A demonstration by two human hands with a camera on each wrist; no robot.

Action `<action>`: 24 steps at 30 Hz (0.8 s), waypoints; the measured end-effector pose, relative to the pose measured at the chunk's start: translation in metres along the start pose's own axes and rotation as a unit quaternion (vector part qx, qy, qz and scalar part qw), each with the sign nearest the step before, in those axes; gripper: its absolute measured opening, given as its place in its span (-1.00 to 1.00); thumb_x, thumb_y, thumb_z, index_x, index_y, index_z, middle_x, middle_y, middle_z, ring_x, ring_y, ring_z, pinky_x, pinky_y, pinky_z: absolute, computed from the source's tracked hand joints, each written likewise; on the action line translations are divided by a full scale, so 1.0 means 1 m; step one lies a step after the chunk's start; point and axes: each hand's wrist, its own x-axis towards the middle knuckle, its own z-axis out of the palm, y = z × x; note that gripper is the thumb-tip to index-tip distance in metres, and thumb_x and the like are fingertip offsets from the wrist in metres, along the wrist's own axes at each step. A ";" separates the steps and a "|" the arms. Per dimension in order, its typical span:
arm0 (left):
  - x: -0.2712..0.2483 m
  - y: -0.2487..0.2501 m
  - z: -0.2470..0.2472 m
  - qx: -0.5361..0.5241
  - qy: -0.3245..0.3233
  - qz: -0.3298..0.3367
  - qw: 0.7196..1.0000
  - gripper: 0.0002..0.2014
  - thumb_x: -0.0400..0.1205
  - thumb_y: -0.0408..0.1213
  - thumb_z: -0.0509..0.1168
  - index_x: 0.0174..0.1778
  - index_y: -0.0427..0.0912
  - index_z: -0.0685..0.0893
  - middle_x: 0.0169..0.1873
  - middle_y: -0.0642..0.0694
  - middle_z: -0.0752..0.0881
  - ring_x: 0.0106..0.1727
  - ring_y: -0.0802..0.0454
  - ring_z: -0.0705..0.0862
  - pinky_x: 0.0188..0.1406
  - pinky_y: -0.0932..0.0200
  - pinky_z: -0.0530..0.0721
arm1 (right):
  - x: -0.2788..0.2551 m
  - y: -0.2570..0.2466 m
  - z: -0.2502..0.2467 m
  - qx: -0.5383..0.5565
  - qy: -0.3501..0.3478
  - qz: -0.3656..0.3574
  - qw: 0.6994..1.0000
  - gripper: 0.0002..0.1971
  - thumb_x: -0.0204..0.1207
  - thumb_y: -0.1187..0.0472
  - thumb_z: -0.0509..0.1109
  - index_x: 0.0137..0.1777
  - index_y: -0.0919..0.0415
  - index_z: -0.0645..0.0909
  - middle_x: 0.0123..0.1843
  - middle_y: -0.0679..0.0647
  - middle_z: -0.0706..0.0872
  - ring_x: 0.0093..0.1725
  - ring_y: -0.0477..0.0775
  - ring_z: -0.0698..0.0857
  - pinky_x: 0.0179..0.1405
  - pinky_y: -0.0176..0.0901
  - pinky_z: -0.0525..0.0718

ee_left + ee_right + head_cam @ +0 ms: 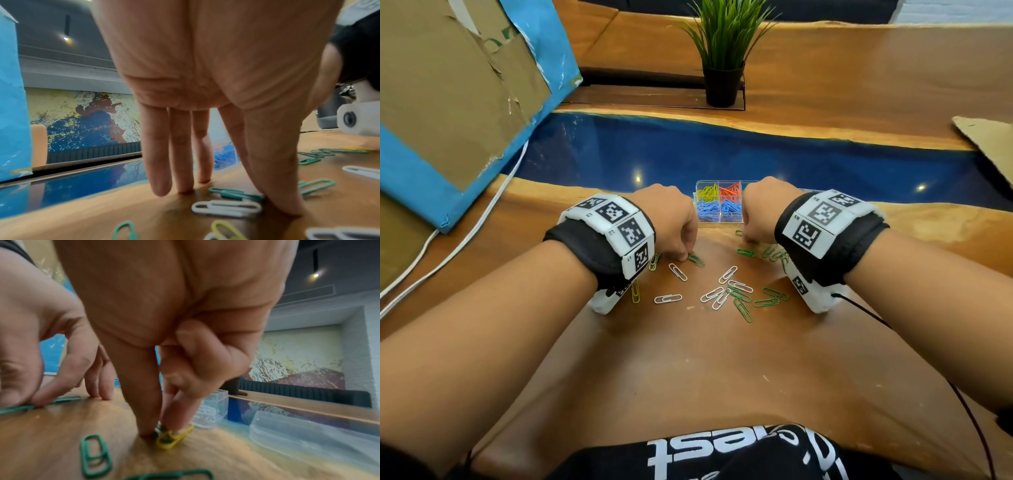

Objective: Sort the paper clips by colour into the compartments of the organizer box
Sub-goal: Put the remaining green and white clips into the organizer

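Observation:
The clear organizer box (722, 220) holds yellow, red and blue clips in separate compartments, behind my hands. My left hand (685, 255) reaches down with straight fingers; thumb and index pinch the end of a green paper clip (234, 194) lying flat on the table, beside a white clip (226, 208). My right hand (748, 238) has its outer fingers curled, and thumb and index pinch a yellow paper clip (176, 438) tangled with a dark green one at the table surface. Loose white, green and yellow clips (732, 291) lie between my wrists.
The box's clear lid (308, 434) lies to its right. A potted plant (722, 61) stands at the back, taped cardboard (448, 102) and a white cable (465, 233) at the left, another cardboard piece (989, 144) far right. A blue resin strip (791, 161) crosses the wooden table.

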 end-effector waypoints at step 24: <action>-0.008 -0.008 0.008 -0.324 0.105 -0.051 0.939 -0.73 0.40 -0.45 0.33 -0.54 -0.16 0.43 -0.28 -0.26 0.81 -0.33 -0.04 0.80 -0.72 0.47 0.41 | -0.019 0.035 0.000 0.526 -0.103 0.021 0.844 -0.75 0.44 0.56 0.28 -0.07 0.19 0.58 -0.41 0.14 0.59 -0.47 0.05 0.57 -0.59 -0.34 0.66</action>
